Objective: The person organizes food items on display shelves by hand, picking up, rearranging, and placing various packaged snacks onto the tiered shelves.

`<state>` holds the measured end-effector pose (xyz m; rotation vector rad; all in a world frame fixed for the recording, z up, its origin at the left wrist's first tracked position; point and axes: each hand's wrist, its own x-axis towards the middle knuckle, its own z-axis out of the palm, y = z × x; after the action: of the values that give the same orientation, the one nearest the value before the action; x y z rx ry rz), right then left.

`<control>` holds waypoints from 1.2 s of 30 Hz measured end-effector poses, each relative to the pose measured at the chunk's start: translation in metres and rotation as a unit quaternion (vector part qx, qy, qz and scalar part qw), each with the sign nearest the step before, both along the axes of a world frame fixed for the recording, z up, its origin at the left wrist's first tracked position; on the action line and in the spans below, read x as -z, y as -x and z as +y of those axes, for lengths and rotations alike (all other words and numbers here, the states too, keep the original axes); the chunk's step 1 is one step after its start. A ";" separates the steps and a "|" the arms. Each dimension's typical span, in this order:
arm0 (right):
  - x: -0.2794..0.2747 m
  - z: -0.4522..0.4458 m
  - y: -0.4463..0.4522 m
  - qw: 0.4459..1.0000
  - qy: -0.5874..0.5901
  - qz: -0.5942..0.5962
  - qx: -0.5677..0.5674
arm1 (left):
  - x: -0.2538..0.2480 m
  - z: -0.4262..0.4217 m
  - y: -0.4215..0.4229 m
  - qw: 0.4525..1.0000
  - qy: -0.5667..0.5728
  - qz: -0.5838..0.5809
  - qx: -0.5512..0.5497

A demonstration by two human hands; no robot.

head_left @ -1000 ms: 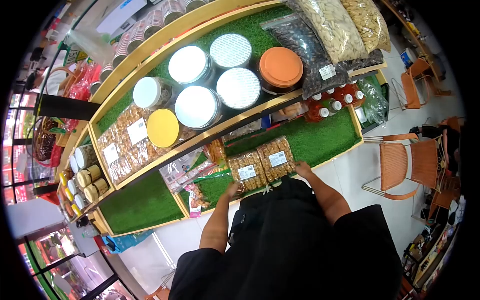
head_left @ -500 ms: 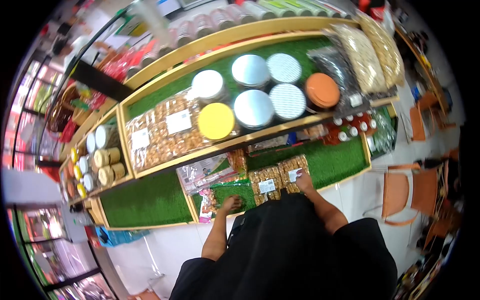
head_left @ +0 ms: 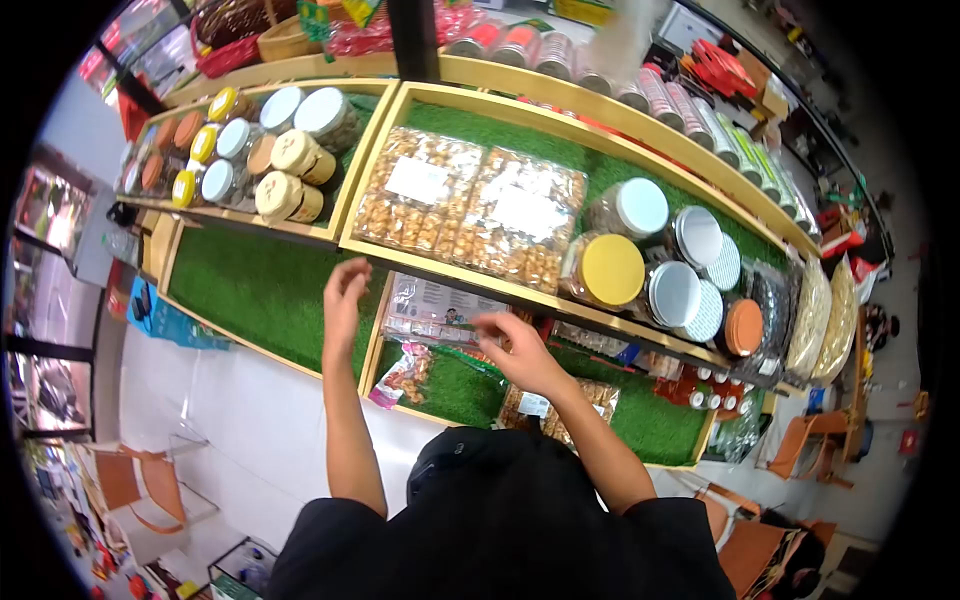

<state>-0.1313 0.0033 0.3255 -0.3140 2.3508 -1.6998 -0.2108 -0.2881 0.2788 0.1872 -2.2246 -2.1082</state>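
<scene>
My left hand (head_left: 347, 285) is raised with its fingers apart, holding nothing, just below the front rail of the upper shelf (head_left: 470, 278). My right hand (head_left: 515, 348) is also open and empty, over the lower shelf, close to a grey-and-pink printed packet (head_left: 430, 303). Large clear packs of nut snacks (head_left: 420, 185) lie side by side on the upper shelf, above my hands. Two smaller nut packs (head_left: 535, 404) lie on the lower green shelf, partly hidden by my right forearm. A small pink-edged packet (head_left: 405, 375) lies between my forearms.
Lidded jars, one with a yellow lid (head_left: 610, 269), stand right of the large packs. More jars (head_left: 300, 155) fill the left compartment. Red bottles (head_left: 700, 392) are at the lower right. Chairs (head_left: 150, 485) stand on the floor at both sides.
The view has swung left along the shelves. Both hands have moved away from the two smaller nut packs, which stay on the lower shelf, and are lifted with fingers spread.
</scene>
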 end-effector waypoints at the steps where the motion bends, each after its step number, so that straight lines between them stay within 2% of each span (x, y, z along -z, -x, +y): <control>1: -0.014 -0.009 0.016 0.996 -0.013 0.080 -0.023 | -0.013 0.000 0.008 0.999 0.038 0.034 -0.019; 3: -0.024 -0.023 0.061 0.972 -0.074 0.221 0.014 | -0.009 -0.007 0.028 0.982 0.153 0.095 -0.058; 4: -0.033 -0.029 0.086 0.968 -0.084 0.228 0.058 | -0.011 -0.006 0.032 0.983 0.142 0.093 -0.067; 6: -0.044 -0.037 0.142 0.944 -0.119 0.270 0.145 | -0.024 0.000 0.036 0.929 0.341 0.110 -0.089; 7: -0.041 -0.038 0.169 0.923 -0.143 0.305 0.187 | -0.027 0.003 0.036 0.933 0.329 0.107 -0.097; 8: -0.038 -0.039 0.191 0.922 -0.153 0.307 0.178 | -0.028 0.004 0.035 0.928 0.340 0.114 -0.098; 10: -0.030 -0.041 0.220 0.874 -0.284 0.297 0.260 | -0.040 0.007 0.033 0.932 0.328 0.111 -0.107; 11: -0.025 -0.040 0.223 0.873 -0.292 0.298 0.252 | -0.042 0.004 0.033 0.935 0.319 0.106 -0.110; 13: -0.025 -0.044 0.228 0.859 -0.402 0.245 0.201 | -0.045 0.000 0.038 0.949 0.297 0.073 -0.074; 14: -0.025 -0.044 0.226 0.861 -0.405 0.242 0.192 | -0.041 0.001 0.040 0.944 0.290 0.123 -0.093; 15: -0.027 -0.046 0.222 0.857 -0.413 0.245 0.186 | -0.038 0.001 0.041 0.947 0.280 0.120 -0.098; 18: -0.038 -0.050 0.212 0.869 -0.328 0.315 0.197 | -0.028 -0.003 0.045 0.953 0.232 0.163 -0.105; 19: -0.051 -0.056 0.201 0.868 -0.335 0.311 0.195 | -0.025 -0.005 0.044 0.956 0.226 0.158 -0.103; 21: -0.078 -0.067 0.179 0.926 -0.158 0.281 0.198 | -0.020 -0.007 0.043 0.960 0.192 0.176 -0.106; 23: -0.089 -0.068 0.159 0.894 -0.168 0.368 0.191 | -0.016 -0.008 0.042 0.975 0.143 0.138 -0.102; 24: -0.092 -0.069 0.146 0.872 -0.188 0.411 0.186 | -0.014 -0.009 0.043 0.971 0.151 0.155 -0.101; 25: -0.098 -0.075 0.130 0.878 -0.189 0.397 0.189 | -0.011 -0.012 0.042 0.967 0.162 0.167 -0.100; 27: -0.104 -0.081 0.087 0.816 -0.213 0.527 0.106 | -0.009 -0.012 0.036 0.959 0.154 0.209 -0.115; 29: -0.090 -0.076 0.053 0.823 -0.128 0.549 0.070 | -0.003 -0.019 0.023 0.945 0.180 0.248 -0.115; 31: -0.071 -0.069 0.028 0.816 -0.019 0.578 0.013 | 0.007 -0.018 0.002 0.955 0.174 0.221 -0.097; 33: -0.041 -0.071 -0.002 0.882 0.072 0.456 0.094 | 0.011 -0.014 -0.024 0.967 0.155 0.187 -0.079; 35: -0.030 -0.042 -0.029 0.955 -0.056 0.288 0.036 | 0.012 -0.009 -0.051 0.976 0.138 0.156 -0.064; 36: 0.011 -0.039 -0.044 0.946 0.079 0.308 0.071 | 0.012 -0.006 -0.064 0.980 0.131 0.141 -0.057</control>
<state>-0.0872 -0.0355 0.3144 -0.8311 2.7038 -2.1021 -0.1465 -0.2936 0.2669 -0.0016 -2.2282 -1.6466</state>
